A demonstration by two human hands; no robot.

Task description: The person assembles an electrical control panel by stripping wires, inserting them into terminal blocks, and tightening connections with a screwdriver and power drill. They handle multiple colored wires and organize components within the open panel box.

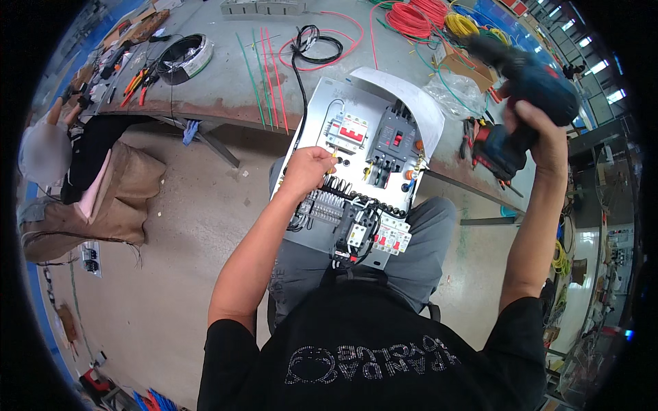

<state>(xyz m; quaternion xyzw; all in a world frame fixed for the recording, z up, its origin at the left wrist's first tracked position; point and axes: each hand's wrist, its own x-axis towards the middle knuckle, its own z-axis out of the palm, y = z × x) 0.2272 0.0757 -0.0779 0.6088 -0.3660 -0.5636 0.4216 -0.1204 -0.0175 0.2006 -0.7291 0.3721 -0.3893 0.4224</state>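
Observation:
A metal panel [322, 96] rests tilted on my lap against the workbench edge. Mounted on it are a white circuit breaker with red levers [354, 130], a larger dark grey breaker [395, 139], a terminal strip [322, 207], a contactor [358, 234] and small breakers [392, 240] low down. My left hand [310, 171] is closed in a pinch below the white breaker, on a small yellow piece that looks like a wire. Raised over the bench at the right, my right hand [541, 133] grips the handle of a cordless drill [531, 89], which points up and left, apart from the panel.
A curled white sheet [404, 92] lies along the panel's top. On the workbench [226, 82] are cut green and red wires [271, 75], a black cable coil [185, 58], red wire coils [415, 17], pliers [140, 82] and a plastic bag [456, 96]. Another person [89, 164] sits at the left.

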